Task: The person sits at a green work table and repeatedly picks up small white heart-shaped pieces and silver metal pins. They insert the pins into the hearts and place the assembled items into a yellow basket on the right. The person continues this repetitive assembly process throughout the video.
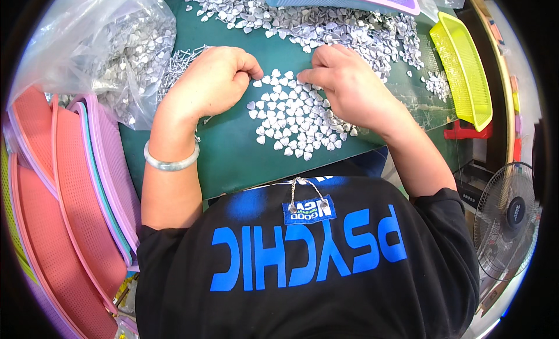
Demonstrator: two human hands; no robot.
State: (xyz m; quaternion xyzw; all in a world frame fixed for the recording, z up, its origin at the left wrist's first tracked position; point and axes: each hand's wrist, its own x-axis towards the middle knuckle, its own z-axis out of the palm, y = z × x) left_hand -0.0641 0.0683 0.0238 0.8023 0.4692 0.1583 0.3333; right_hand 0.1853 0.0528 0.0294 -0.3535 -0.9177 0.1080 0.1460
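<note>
- Heart-shaped metal pieces (291, 120) lie in a flat, single-layer patch on the green mat (233, 152), directly between the two hands; spread thin like this, each piece can be picked out on its own.
- Left hand (212, 83) is curled into a loose fist at the patch's left edge, thumb and forefinger pinched together; whether a piece sits in the pinch I cannot tell.
- Right hand (349, 88) rests at the patch's upper right, forefinger pressed down on the top pieces, the other fingers folded under.
- A small bundle of thin metal pins (180, 62) lies just behind the left hand, within easy reach.
- A larger heap of the same silver hearts (326, 24) stretches along the far side of the mat, kept apart from the sorted patch.
- A clear plastic bag (116, 48) of more pieces crowds the far left, and the yellow basket (466, 71) stands at the right edge.
- Stacked pink trays (75, 193) hem in the left side; open mat remains only on the near strip in front of the body.
</note>
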